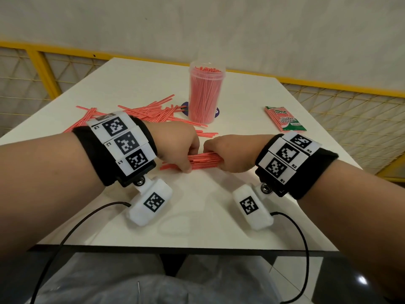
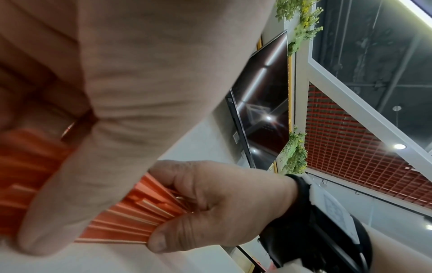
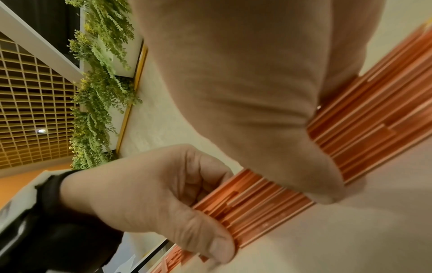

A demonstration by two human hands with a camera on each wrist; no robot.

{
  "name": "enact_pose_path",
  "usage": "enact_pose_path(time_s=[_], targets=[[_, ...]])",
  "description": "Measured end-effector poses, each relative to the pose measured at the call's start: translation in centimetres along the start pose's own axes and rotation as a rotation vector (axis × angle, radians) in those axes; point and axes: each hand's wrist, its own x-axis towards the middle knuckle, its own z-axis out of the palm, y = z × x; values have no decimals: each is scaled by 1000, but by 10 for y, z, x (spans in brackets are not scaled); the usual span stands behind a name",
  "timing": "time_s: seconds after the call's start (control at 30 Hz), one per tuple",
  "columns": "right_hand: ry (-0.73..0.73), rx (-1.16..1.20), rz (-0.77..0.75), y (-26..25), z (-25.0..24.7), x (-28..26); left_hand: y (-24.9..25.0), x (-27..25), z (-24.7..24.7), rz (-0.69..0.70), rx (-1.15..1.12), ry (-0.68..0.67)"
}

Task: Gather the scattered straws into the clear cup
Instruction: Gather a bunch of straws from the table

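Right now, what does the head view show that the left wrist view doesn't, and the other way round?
Only the head view shows the clear cup already packed with straws, the loose straws scattered on the white table behind the left wrist, and the straw packet to the right.

Only the left wrist view shows a wall screen and hanging greenery.

Both show the left hand and right hand gripping opposite ends of one straw bundle.

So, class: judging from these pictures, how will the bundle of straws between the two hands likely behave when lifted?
The bundle of straws probably feels light. Its ends sit uneven in the wrist views, so single straws may slip out unless the left hand and right hand squeeze firmly. Each looks thin and straight, likely bending if gripped hard.
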Motion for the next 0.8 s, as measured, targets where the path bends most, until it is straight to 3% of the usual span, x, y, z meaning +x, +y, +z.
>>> enact_pose_path(time_s=[0.3, 0.8], targets=[[4, 13, 19, -4, 1, -1, 6, 1, 0, -17, 117, -137], [7, 39, 21, -4, 6, 0, 16, 3, 2, 18, 352, -219]])
